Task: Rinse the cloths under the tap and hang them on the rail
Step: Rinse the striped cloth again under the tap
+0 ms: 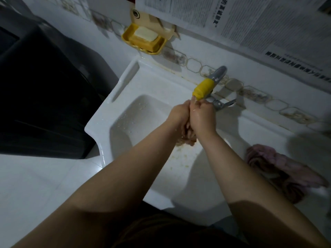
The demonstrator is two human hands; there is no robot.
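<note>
Currently your left hand point(179, 113) and right hand point(202, 115) wring one cloth point(188, 138) together beneath the tap point(204, 88); a loose grip drops it in the sink point(125, 120).

Dim light falls on a white tiled wall point(68, 27) with a patterned border, newspaper sheets point(250, 17) pasted far right. A dark appliance point(44, 97) stands left, a yellow soap dish point(143, 40) hanging beyond it.

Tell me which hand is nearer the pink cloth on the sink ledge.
Right. The right hand is under the tap, on the side toward the pink cloth; the left hand is pressed against it, farther off.
</note>
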